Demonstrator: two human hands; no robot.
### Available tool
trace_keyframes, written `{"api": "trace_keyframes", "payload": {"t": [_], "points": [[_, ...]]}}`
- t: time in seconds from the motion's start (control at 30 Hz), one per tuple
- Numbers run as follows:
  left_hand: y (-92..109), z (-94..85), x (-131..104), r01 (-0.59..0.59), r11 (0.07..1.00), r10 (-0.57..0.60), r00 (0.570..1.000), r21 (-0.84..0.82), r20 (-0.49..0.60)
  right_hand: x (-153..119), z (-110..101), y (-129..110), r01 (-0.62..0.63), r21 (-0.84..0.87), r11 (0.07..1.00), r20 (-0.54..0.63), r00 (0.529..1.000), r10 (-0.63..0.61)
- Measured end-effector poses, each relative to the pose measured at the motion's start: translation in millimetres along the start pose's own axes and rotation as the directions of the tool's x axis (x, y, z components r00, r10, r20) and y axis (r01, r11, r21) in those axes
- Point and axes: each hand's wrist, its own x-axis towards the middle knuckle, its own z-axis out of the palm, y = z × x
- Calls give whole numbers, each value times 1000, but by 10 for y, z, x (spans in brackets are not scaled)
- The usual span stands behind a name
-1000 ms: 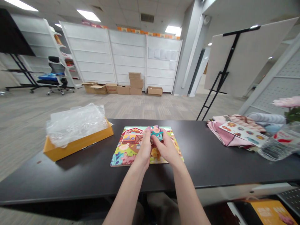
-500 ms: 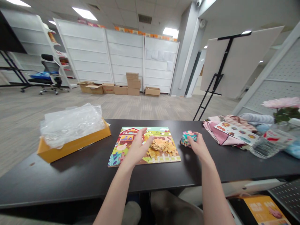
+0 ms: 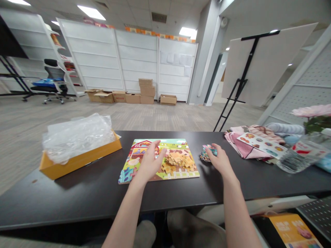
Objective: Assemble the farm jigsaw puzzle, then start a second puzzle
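A colourful farm-picture puzzle board (image 3: 129, 162) lies on the black table (image 3: 98, 193). Its right half bears a heap of tan puzzle pieces (image 3: 179, 161), plain backs up. Over the board's middle, beside this heap, my left hand (image 3: 151, 160) is open, thumb and fingers apart, with nothing in it. Right of the board, my right hand (image 3: 219, 159) is closed round a stack of puzzle pieces (image 3: 205, 155) with a teal and pink top. Its fingertips are on the stack's right side; part of the stack is behind them.
At the left stands a yellow box (image 3: 82, 162) with clear plastic wrap (image 3: 77, 137). Folded cloths (image 3: 240, 144), a sticker sheet (image 3: 261, 144) and a plastic bottle (image 3: 297, 156) lie at the right, near a pink flower (image 3: 311, 111).
My right hand has shifted slightly with the stack, whose layered edges now show more. My left hand has moved very little and stays over the board. The view has tilted slightly.
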Motion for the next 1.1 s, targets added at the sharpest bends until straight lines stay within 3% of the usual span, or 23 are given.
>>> {"api": "trace_keyframes", "payload": {"t": [0.2,0.47,0.63,0.9,1.0,1.1], "points": [[28,-19,-55,-86,989,69,988,120,139,-14,22,-1,120,-55,991,8,993,-119],[-109,37,-105,-263,930,183,938,259,296,49,-39,163,41,-133,990,-48,998,-48],[-56,16,-129,-265,912,144,921,313,361,92,-85,340,13,-198,980,-69,997,-27],[34,-4,-156,-230,911,91,921,341,379,133,-85,642,-4,-327,945,-43,999,-10],[45,-8,-155,-221,908,75,921,355,381,113,-90,651,-8,-365,931,-28,1000,-3],[31,17,-145,-224,908,85,926,354,369,80,-162,521,58,-336,940,-123,987,-105]]}}
